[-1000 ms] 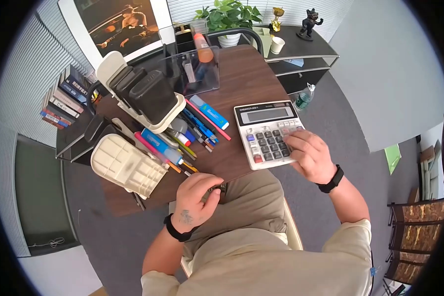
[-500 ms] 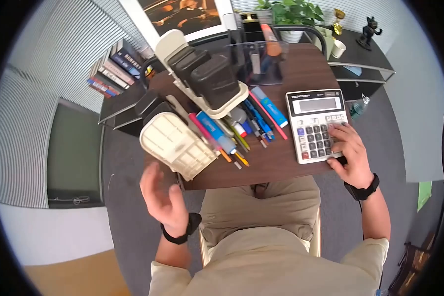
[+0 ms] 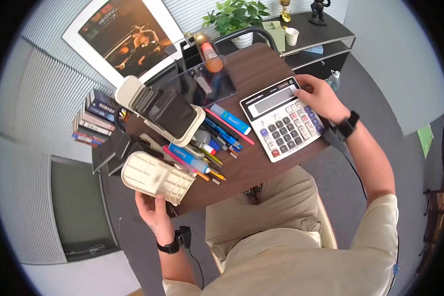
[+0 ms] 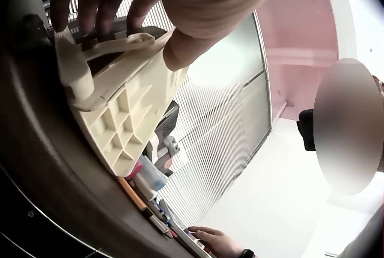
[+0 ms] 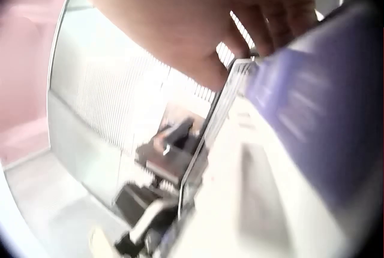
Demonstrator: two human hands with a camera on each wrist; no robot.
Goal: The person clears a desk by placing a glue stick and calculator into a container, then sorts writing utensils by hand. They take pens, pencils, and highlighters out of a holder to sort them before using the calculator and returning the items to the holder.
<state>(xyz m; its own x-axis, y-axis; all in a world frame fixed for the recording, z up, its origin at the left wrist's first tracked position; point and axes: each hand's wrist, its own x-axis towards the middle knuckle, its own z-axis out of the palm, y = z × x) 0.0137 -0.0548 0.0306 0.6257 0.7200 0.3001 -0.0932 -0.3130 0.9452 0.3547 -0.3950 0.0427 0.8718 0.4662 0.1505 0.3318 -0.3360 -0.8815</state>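
My left hand (image 3: 153,214) is at the near end of a cream plastic stand (image 3: 155,172) that lies with its ribbed underside showing. In the left wrist view the thumb (image 4: 180,51) lies on the stand's flat face and the fingers reach behind it. The right hand (image 3: 325,101) holds the upper right corner of a white desk calculator (image 3: 254,111), thumb over the display's edge and fingers beyond the rim. Beside the stand rises a cream holder with black cups (image 3: 170,111). Highlighters (image 3: 232,118), pens and pencils lie loose between the stand and the calculator.
Behind the pens stands a clear plastic box (image 3: 227,84) with an orange-capped bottle (image 3: 212,59). A potted plant (image 3: 237,19), paper cup (image 3: 291,36) and framed picture (image 3: 128,39) are at the back. Books (image 3: 93,118) sit on the left. The table's front edge borders my lap.
The right hand has moved from the calculator's keys up to its top right corner. My left hand has left the table's front edge and reached the cream stand. The head view has turned.
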